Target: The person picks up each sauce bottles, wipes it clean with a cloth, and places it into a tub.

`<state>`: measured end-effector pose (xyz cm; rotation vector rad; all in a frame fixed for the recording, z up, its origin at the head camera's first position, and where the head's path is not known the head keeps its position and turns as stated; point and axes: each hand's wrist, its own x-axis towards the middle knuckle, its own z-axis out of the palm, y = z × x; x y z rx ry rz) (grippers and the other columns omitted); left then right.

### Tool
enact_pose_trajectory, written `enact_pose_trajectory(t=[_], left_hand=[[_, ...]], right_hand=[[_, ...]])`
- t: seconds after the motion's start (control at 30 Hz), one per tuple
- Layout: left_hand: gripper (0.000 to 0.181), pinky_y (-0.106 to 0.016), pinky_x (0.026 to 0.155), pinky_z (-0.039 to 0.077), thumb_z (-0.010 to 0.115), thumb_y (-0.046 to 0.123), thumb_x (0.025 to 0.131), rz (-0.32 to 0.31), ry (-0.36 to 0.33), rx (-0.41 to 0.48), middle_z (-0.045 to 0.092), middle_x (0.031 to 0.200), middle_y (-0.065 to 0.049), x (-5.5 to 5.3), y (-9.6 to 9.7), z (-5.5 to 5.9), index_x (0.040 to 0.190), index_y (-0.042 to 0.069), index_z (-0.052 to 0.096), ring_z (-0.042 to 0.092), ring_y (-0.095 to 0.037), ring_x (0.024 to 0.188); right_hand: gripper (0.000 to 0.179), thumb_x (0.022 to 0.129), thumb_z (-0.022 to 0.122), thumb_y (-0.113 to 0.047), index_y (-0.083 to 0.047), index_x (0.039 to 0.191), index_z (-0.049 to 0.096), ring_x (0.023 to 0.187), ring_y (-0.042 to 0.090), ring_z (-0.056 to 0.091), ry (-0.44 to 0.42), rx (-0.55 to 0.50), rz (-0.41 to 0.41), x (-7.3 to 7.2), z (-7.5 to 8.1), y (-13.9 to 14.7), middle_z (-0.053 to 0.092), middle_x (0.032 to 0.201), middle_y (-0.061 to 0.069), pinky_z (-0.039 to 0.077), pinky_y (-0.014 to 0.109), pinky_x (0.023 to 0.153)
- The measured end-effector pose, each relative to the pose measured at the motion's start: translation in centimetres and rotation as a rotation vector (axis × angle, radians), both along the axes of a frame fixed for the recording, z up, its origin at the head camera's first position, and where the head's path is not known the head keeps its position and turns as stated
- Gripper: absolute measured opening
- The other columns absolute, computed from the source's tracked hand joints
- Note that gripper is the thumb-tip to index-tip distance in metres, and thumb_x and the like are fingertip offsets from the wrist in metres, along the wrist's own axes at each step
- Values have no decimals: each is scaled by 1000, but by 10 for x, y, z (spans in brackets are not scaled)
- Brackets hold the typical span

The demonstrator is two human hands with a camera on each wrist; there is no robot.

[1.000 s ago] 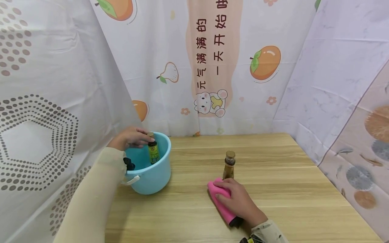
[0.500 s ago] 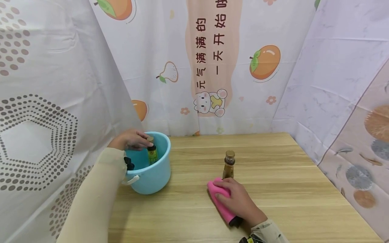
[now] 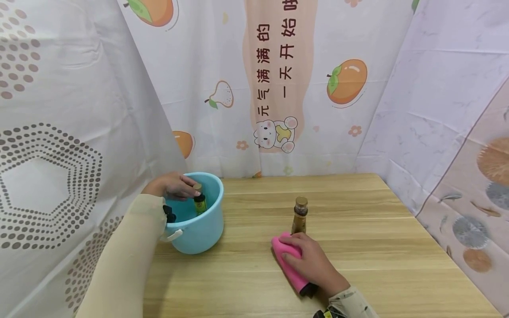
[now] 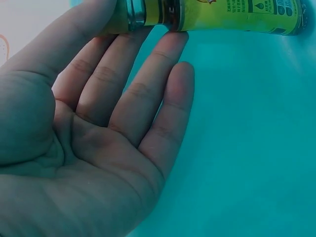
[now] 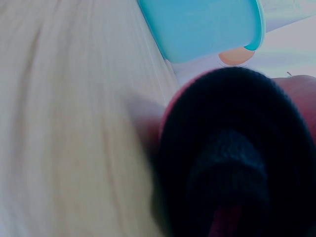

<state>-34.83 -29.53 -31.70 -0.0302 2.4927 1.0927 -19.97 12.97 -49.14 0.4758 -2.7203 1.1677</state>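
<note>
In the head view, my left hand [image 3: 176,184] reaches into a light-blue bucket [image 3: 200,238] and pinches the gold-capped neck of a dark sauce bottle with a yellow-green label [image 3: 200,205]. The left wrist view shows this bottle [image 4: 237,15] crossing the top, with the thumb and fingertips at its neck. My right hand [image 3: 312,260] grips a pink rolled cloth with a black end [image 3: 292,271] on the table. In the right wrist view, the cloth's dark round end [image 5: 237,113] fills the near part. Just behind the right hand stands a brown bottle [image 3: 300,218] with a gold cap, its lower part hidden.
The wooden table [image 3: 246,221] carries everything. A white handle [image 3: 173,236] is on the bucket's near side. A printed curtain [image 3: 238,53] hangs behind the table, and more cloth hangs at the left and right.
My left hand has lowered a little with the bottle, which sits deeper in the bucket. The right hand and the pink cloth have stayed in place.
</note>
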Motion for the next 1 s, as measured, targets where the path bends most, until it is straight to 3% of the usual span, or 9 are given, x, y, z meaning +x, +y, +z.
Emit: enact_pose_trajectory(t=[0.27,0.5,0.73,1.0], left_hand=[[48,-50,104,56,84,27,89,-33,-17,7,77,119,-9,1,-1,0,130,6,72,69,-32,119],[48,-51,107,53,84,26,89,-24,-25,17,76,121,-8,-1,-2,-2,131,6,72,68,-33,122],[42,-47,101,57,83,27,90,21,21,-21,75,124,-10,-1,2,1,127,10,74,69,-33,120],[40,-51,105,54,80,25,92,38,74,-45,76,121,-9,3,7,9,128,8,73,68,-35,121]], right_hand=[[39,89,82,-30,-33,127,73,95,9,59,-6,1,4,0,0,0,65,121,-9,52,23,78],[39,89,82,-30,-33,127,74,95,9,59,0,0,2,0,0,0,66,121,-9,52,23,79],[39,90,81,-31,-32,128,73,94,10,59,-6,-14,14,1,-1,0,66,122,-7,52,23,77],[40,90,81,-31,-31,129,73,95,9,60,0,-4,16,1,0,1,66,123,-6,52,23,77]])
